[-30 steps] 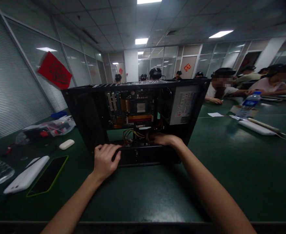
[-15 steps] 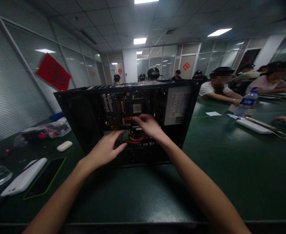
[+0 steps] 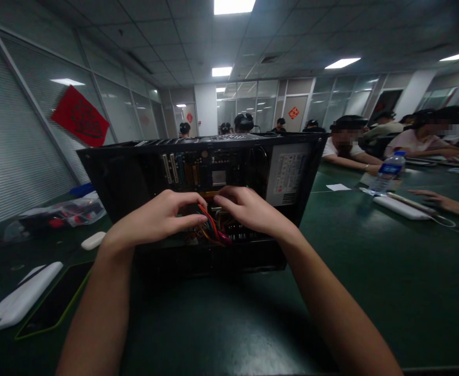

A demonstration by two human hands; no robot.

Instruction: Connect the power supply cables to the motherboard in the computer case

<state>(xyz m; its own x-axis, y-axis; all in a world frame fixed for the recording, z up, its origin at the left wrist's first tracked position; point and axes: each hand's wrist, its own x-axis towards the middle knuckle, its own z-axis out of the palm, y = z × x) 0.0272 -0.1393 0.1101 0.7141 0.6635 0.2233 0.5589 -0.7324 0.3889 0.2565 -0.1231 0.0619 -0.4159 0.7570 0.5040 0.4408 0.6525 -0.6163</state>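
Inside the open black metal computer case, the left hand's fingers pinch thin, multicoloured cables; whether the right hand grips anything, I can't tell. Tugging hard could snag them on the case's edge.

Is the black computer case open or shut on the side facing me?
Open: the computer case has no near-side panel, so its motherboard and power supply show inside.
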